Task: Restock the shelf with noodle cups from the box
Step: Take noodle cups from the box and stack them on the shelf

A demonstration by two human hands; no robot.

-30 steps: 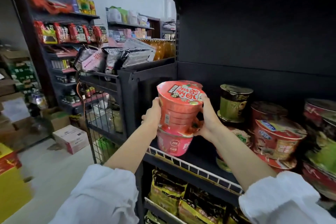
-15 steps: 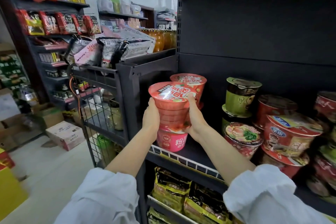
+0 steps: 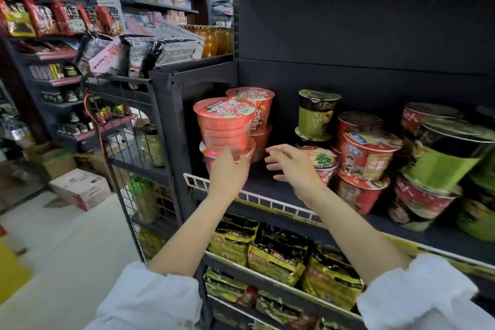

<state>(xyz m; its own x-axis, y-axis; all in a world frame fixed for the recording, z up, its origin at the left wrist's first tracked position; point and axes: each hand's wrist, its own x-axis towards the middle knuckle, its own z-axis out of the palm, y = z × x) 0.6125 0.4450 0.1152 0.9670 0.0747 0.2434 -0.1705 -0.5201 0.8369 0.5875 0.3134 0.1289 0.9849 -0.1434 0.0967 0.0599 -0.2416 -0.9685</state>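
A red noodle cup [image 3: 222,126] stands stacked on a pink cup [image 3: 248,161] at the left front of the dark shelf [image 3: 265,185]. Right behind them is a second stack of the same red cups [image 3: 257,104]. My left hand [image 3: 227,171] lies against the front of the pink cup, fingers reaching up to the red cup's base; the grip is blurred. My right hand [image 3: 292,166] hovers just right of the stack with fingers spread, touching nothing. A pink-and-white carton [image 3: 80,187] sits on the floor to the left.
Green and red noodle cups [image 3: 367,153] crowd the shelf's middle and right. A white wire rail [image 3: 270,203] runs along the shelf's front edge. Yellow-black noodle packs [image 3: 278,254] fill the shelf below. A wire rack [image 3: 128,147] stands left of the shelf post.
The red cup went down onto the pink cup and stands there. My right hand let go and pulled back to the right; my left hand slid down to the lower cup.
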